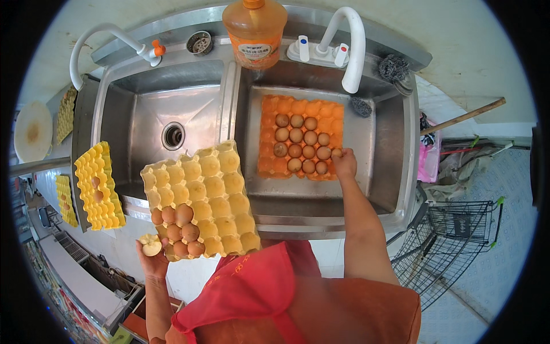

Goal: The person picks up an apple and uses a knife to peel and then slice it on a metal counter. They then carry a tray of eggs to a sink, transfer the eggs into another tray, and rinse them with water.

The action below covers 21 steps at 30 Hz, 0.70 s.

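My left hand (155, 261) grips the lower left corner of a pale yellow egg tray (221, 206), along with what looks like a partly eaten apple (151, 245). Several brown eggs (190, 232) sit grouped in that tray's lower left cups; its other cups hold none. The tray is held over the front of the sink. At the right edge of an orange egg tray (268, 107), my right hand (346, 163) has its fingers around a brown egg (337, 153). Rows of brown eggs (309, 137) fill the middle of the orange tray, which lies in the right basin.
The left basin (176, 101) has a drain. Behind stand a detergent bottle (255, 34), a white faucet (359, 51) and another faucet (101, 30). Scouring pads (361, 107) lie at right. A yellow tray with eggs (101, 185) stands left, a wire shopping cart (447, 241) right.
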Each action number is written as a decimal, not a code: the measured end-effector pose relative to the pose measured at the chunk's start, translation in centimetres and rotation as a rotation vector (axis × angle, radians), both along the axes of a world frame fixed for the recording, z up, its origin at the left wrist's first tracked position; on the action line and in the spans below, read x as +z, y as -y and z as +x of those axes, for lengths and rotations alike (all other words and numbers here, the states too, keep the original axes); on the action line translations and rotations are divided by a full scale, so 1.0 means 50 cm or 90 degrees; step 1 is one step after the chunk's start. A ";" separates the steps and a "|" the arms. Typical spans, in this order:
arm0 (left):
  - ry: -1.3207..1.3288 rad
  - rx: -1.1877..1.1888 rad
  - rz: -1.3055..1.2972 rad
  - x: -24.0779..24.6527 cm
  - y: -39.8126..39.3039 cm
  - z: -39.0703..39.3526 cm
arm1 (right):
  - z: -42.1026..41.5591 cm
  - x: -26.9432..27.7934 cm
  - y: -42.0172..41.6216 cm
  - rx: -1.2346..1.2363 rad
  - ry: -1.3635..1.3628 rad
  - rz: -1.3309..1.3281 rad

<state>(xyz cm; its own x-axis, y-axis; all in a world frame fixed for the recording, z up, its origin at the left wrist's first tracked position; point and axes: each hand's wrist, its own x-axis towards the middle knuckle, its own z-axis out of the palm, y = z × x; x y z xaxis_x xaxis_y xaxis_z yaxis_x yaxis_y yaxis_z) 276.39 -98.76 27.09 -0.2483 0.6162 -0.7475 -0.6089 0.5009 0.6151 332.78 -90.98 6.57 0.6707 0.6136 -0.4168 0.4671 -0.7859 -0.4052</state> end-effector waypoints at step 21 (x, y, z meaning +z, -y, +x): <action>0.048 0.009 -0.005 -0.021 0.019 -0.018 | 0.044 -0.131 0.067 -0.189 -0.343 0.308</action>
<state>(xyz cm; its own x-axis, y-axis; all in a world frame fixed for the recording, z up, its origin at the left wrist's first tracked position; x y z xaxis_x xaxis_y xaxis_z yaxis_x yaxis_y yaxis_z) 275.47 -99.70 26.04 -0.2000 0.6067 -0.7694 -0.6609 0.4962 0.5631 334.98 -94.35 0.04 0.6167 0.6364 -0.4633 -0.0935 -0.5252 -0.8458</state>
